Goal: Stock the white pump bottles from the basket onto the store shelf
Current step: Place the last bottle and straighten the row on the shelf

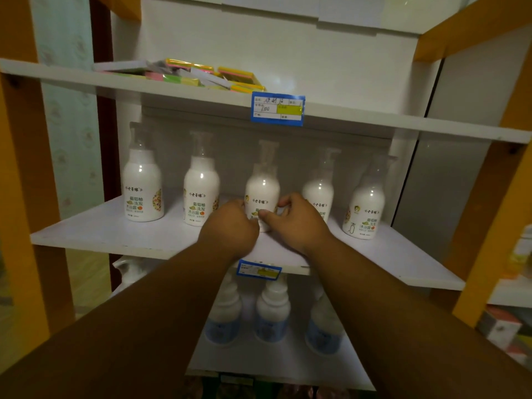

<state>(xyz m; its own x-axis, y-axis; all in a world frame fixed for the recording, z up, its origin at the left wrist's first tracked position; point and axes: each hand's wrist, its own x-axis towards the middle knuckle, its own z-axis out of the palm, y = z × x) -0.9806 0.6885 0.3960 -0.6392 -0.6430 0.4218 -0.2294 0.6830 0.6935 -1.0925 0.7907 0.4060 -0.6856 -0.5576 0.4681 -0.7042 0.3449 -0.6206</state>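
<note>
Both of my hands close on the middle white pump bottle (pixel 262 194) on the store shelf (pixel 100 234): the left hand (pixel 230 226) curls around its lower left side, and the right hand (pixel 296 220) wraps the lower right with the thumb pressed across the front label. The bottle stands upright on the shelf board, third in a row of five. I judge that the two-handed hold is there to square its label to the front, in line with its neighbours.

The far-left bottle (pixel 143 188) and the one beside it (pixel 201 194) face the aisle with labels showing. The fourth bottle (pixel 319 197) stands partly behind my right hand, and the fifth bottle (pixel 365 208) sits near the shelf's right end. All five stand apart from one another, evenly spaced and set back from the front edge, which leaves bare board in front, perhaps for a second row.

Each bottle is opaque white below a clear pump cap, so I cannot tell how full any of them is. The basket is out of view.

On the lower shelf (pixel 259 367) stand three blue-labelled bottles (pixel 272 315). The upper shelf (pixel 374 122) holds a loose heap of bright packets (pixel 201 74) and carries a blue price tag (pixel 277 109) on its front edge. A second tag (pixel 258 270) hangs below my wrists.
</note>
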